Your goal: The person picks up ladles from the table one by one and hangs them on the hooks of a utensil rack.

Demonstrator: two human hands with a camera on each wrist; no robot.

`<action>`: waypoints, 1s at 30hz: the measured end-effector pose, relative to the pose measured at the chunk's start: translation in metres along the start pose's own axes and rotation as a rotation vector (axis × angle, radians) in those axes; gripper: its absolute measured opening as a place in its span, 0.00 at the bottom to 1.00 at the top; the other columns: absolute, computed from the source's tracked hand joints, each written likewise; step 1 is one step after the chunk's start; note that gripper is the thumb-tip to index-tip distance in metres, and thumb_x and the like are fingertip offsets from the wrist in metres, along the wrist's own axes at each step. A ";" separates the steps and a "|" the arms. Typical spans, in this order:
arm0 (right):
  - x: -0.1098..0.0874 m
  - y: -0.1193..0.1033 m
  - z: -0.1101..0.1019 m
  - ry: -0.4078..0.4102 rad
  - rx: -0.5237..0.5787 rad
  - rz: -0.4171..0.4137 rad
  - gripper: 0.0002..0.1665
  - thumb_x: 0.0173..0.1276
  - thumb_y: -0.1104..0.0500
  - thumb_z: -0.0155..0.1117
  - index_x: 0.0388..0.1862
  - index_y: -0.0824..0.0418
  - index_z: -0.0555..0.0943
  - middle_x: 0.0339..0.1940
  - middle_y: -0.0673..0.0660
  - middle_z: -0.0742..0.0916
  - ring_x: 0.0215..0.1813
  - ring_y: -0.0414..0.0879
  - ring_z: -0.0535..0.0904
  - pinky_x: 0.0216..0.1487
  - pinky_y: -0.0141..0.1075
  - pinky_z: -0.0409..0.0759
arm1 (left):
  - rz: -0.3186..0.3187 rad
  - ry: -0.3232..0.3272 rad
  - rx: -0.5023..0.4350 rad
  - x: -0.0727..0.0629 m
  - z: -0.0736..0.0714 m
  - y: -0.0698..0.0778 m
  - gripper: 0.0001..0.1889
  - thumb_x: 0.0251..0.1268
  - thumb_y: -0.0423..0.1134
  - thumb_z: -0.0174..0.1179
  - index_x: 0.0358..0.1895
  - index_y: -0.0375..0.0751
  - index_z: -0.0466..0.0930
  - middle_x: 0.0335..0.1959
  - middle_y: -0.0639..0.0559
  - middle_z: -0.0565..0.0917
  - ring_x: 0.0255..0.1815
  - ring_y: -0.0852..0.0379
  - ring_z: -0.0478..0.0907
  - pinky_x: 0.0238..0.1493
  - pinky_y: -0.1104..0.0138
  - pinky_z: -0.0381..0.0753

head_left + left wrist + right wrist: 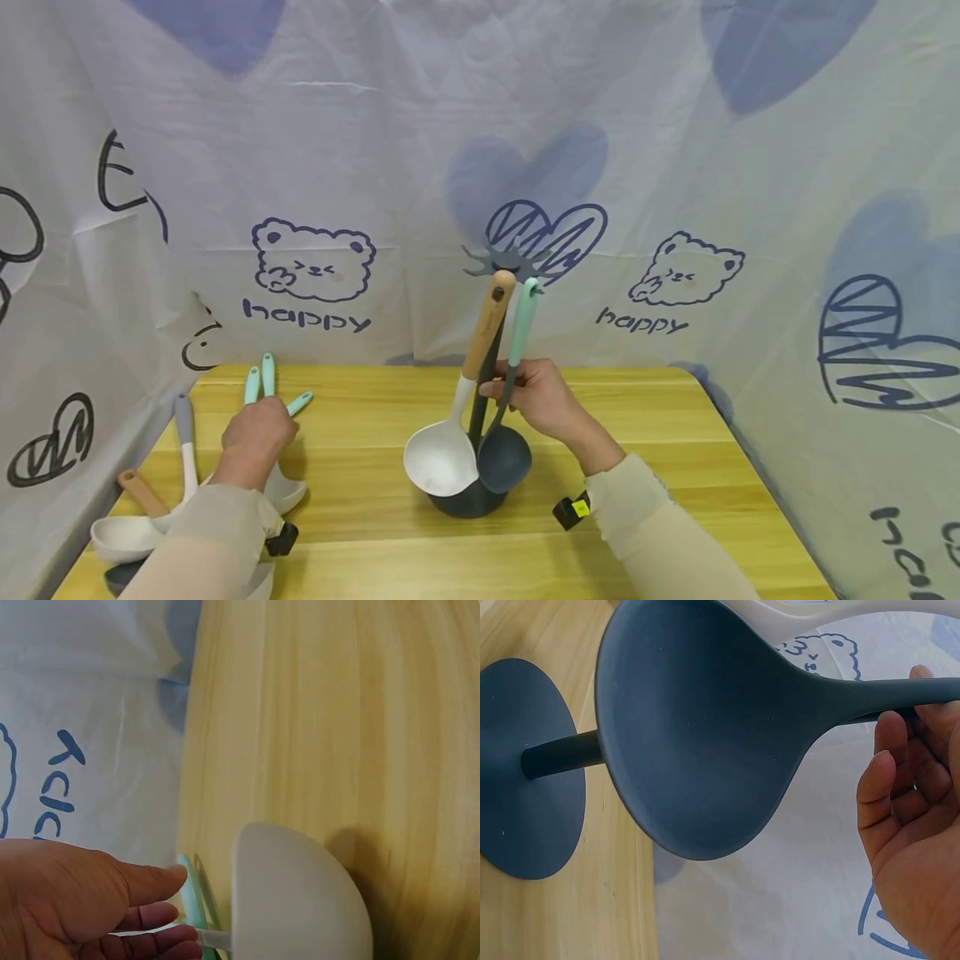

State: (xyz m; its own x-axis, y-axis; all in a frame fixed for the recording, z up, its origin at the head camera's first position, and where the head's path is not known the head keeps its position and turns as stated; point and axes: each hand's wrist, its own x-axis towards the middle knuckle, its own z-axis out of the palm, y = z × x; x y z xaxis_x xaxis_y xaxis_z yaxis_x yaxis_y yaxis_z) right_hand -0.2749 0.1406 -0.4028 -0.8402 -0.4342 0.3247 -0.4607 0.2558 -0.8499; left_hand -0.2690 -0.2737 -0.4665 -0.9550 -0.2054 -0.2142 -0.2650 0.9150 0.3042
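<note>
In the head view, my left hand (258, 433) is at the left of the table among mint handles (268, 375). Its fingers curl round the pale shaft of a white ladle (296, 900), whose bowl faces the table's middle. My right hand (543, 396) reaches behind the mint-handled dark ladle (506, 458) and grips the dark pole of a utensil stand (468, 504). That dark ladle (697, 735) hangs on the stand beside a white ladle with a wooden handle (442, 458). Part of the right hand's grip is hidden behind the ladle shaft.
Several more utensils lie at the table's left edge, among them a white ladle (123, 537) and a grey handle (183, 421). The stand's hooked top (480, 262) rises before a printed cloth (420, 167) that hangs behind the wooden table (360, 500).
</note>
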 end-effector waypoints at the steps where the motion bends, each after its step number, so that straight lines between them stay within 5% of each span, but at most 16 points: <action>1: 0.000 0.000 0.000 0.002 -0.003 0.002 0.15 0.73 0.64 0.71 0.24 0.64 0.81 0.15 0.50 0.71 0.20 0.43 0.67 0.26 0.34 0.68 | -0.004 -0.005 -0.002 0.001 0.001 -0.001 0.18 0.74 0.42 0.61 0.42 0.24 0.81 0.41 0.28 0.85 0.35 0.39 0.81 0.34 0.48 0.82; 5: -0.001 0.000 0.000 0.006 -0.002 0.008 0.15 0.73 0.63 0.71 0.24 0.63 0.82 0.15 0.50 0.72 0.21 0.43 0.68 0.27 0.33 0.69 | -0.013 -0.020 -0.002 0.004 0.005 -0.004 0.22 0.74 0.47 0.63 0.45 0.24 0.81 0.43 0.27 0.85 0.39 0.36 0.82 0.36 0.45 0.84; 12: -0.001 0.001 0.003 -0.001 -0.002 0.002 0.15 0.73 0.63 0.71 0.25 0.64 0.82 0.15 0.50 0.73 0.21 0.42 0.69 0.27 0.33 0.70 | -0.008 -0.010 0.036 0.008 0.008 -0.011 0.14 0.72 0.30 0.50 0.51 0.20 0.76 0.46 0.22 0.83 0.44 0.31 0.84 0.39 0.42 0.84; 17: -0.001 0.000 0.001 0.003 -0.012 0.001 0.15 0.73 0.64 0.71 0.24 0.65 0.81 0.15 0.50 0.72 0.21 0.43 0.68 0.27 0.34 0.69 | 0.003 -0.012 0.028 0.009 0.011 -0.016 0.13 0.73 0.29 0.50 0.51 0.18 0.74 0.43 0.23 0.83 0.43 0.30 0.84 0.42 0.42 0.85; 30: 0.000 -0.003 0.001 -0.002 -0.006 0.007 0.15 0.73 0.63 0.71 0.24 0.64 0.82 0.15 0.49 0.72 0.21 0.43 0.68 0.28 0.33 0.69 | 0.002 0.045 -0.016 0.011 0.015 -0.021 0.24 0.74 0.28 0.46 0.61 0.06 0.57 0.40 0.18 0.81 0.42 0.26 0.84 0.42 0.41 0.85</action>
State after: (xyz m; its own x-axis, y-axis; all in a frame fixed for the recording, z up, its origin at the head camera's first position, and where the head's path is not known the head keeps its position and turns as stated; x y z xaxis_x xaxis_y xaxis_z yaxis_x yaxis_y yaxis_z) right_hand -0.2735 0.1394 -0.4008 -0.8427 -0.4345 0.3178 -0.4566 0.2644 -0.8495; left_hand -0.2720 -0.2897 -0.4894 -0.9605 -0.2193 -0.1715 -0.2647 0.9100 0.3191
